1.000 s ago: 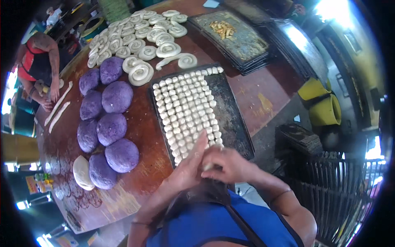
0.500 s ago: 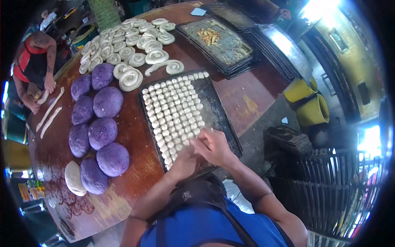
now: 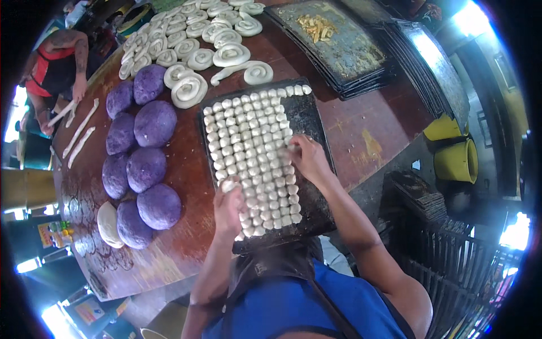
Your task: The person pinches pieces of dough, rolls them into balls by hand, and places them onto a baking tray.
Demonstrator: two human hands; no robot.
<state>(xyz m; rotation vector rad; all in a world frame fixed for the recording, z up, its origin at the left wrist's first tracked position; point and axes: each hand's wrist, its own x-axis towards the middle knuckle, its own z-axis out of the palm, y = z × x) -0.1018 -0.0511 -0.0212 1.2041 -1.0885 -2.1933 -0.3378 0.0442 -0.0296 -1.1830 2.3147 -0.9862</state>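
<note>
Rows of small white dough balls (image 3: 257, 144) cover most of a dark baking tray (image 3: 307, 121), with a bare strip along its right side. My left hand (image 3: 228, 212) is over the tray's left edge, closed around a lump of white dough (image 3: 229, 185) that shows above the fingers. My right hand (image 3: 309, 158) reaches to the right end of the rows. Its fingers are pinched together on a dough ball there, though the fingertips are slightly blurred.
Purple dough mounds (image 3: 155, 123) and one white mound (image 3: 109, 225) lie left. Coiled dough ropes (image 3: 231, 55) fill the table's far side. Stacked trays (image 3: 361, 56) stand far right, yellow buckets (image 3: 454, 161) beyond the table edge. Another person (image 3: 62, 56) handles dough strips (image 3: 81, 129) far left.
My hands, close together over the near part of the tray before, have parted. The right moved farther up the rows, the left toward the tray's left edge. More balls show near the front.
</note>
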